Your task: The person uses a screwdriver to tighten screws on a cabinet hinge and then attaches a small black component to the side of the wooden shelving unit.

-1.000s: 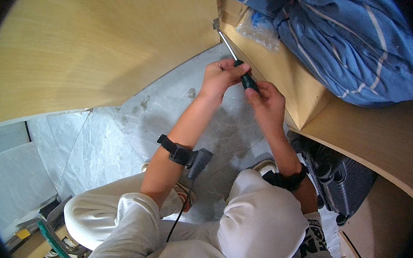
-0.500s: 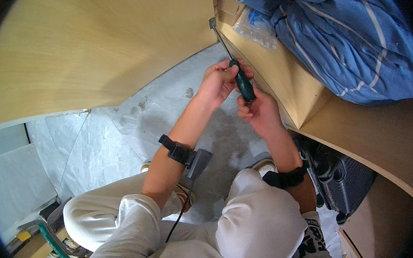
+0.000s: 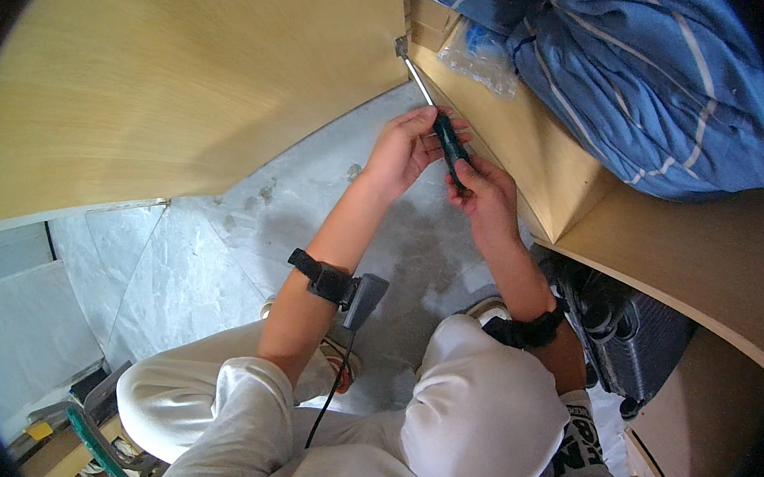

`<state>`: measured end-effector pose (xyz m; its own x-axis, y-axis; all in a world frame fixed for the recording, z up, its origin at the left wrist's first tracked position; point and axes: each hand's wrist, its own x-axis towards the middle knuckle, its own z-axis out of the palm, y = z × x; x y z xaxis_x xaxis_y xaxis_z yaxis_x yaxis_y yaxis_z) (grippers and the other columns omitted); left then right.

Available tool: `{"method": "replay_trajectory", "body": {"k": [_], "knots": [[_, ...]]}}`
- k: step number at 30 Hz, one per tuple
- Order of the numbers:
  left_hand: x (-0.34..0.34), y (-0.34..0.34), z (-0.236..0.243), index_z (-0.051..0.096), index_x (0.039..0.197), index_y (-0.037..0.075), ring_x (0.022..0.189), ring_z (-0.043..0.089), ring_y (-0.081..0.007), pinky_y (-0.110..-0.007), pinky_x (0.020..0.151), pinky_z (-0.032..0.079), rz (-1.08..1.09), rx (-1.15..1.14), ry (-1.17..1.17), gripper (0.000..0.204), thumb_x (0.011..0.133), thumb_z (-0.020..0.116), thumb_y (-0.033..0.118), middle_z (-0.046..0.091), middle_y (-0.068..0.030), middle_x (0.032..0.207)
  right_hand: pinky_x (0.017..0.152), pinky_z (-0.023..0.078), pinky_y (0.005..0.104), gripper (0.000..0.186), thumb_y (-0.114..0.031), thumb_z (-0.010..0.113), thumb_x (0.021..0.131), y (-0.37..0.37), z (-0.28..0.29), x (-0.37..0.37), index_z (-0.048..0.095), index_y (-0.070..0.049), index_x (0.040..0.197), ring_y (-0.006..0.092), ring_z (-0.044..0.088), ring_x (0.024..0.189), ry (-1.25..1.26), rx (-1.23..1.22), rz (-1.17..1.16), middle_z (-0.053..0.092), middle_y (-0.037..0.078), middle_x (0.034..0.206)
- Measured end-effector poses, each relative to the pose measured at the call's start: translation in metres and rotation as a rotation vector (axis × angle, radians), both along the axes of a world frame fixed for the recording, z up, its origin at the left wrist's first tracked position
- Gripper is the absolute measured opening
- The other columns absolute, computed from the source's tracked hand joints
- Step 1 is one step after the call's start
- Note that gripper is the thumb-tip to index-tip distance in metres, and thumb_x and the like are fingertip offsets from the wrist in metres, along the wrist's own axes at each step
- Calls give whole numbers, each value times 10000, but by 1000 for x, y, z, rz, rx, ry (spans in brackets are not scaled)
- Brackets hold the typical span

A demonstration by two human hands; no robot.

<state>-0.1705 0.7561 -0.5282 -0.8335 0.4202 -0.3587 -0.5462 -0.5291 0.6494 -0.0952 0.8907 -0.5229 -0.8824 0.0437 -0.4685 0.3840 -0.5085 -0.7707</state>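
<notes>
A screwdriver (image 3: 450,145) with a dark green handle and a bright metal shaft slants up and to the left between the two hands. The left hand (image 3: 397,152) steadies the front of the handle, its thumb near the base of the shaft and its fingers curled loosely behind. The right hand (image 3: 492,201) grips the rear end between thumb and bent fingers. The tip meets a small metal hinge (image 3: 401,47) at the edge of a pale wooden door (image 3: 187,76), which fills the upper left. Just right of the shaft runs a wooden cabinet shelf (image 3: 543,157), bearing a clear plastic bag (image 3: 481,63) and a bunched blue cloth (image 3: 658,99) with white stripes. Below the shelf stands a dark ribbed suitcase (image 3: 641,343). Grey marbled floor (image 3: 313,192) shows beneath the forearms, and a black strap (image 3: 328,281) circles the left one.
</notes>
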Motion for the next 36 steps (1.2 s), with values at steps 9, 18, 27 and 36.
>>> {"method": "replay_trajectory", "body": {"k": [9, 18, 27, 36], "knots": [[-1, 3, -3, 437, 1224, -48, 1058, 558, -310, -427, 949, 433, -100, 279, 112, 381, 921, 498, 174, 580, -180, 1109, 393, 255, 177, 266, -301, 518, 915, 12, 9, -8, 516, -45, 990, 48, 333, 452, -139, -710, 117, 486, 35, 691], [-8, 6, 15, 531, 1097, -30, 852, 623, -234, -310, 682, 508, -79, -202, -55, 270, 902, 543, 155, 592, -106, 922, 357, 223, 181, 279, -346, 514, 904, 6, -6, -4, 506, -85, 1004, 43, 314, 449, -156, -1081, 135, 397, -23, 630], [-15, -2, 20, 551, 1089, -34, 780, 633, -180, -258, 630, 502, -158, -387, 106, 281, 898, 553, 171, 631, -140, 994, 383, 235, 185, 330, -327, 495, 917, 20, -11, -10, 487, -16, 1026, 49, 310, 461, -144, -1018, 237, 364, -21, 607], [-60, -8, 54, 542, 1103, 7, 844, 617, -196, -313, 798, 506, -36, -253, 87, 315, 860, 525, 207, 617, -108, 1066, 449, 312, 243, 333, -359, 430, 938, 83, 39, 38, 509, -41, 992, 105, 333, 463, -272, -248, 208, 444, 0, 642]]}}
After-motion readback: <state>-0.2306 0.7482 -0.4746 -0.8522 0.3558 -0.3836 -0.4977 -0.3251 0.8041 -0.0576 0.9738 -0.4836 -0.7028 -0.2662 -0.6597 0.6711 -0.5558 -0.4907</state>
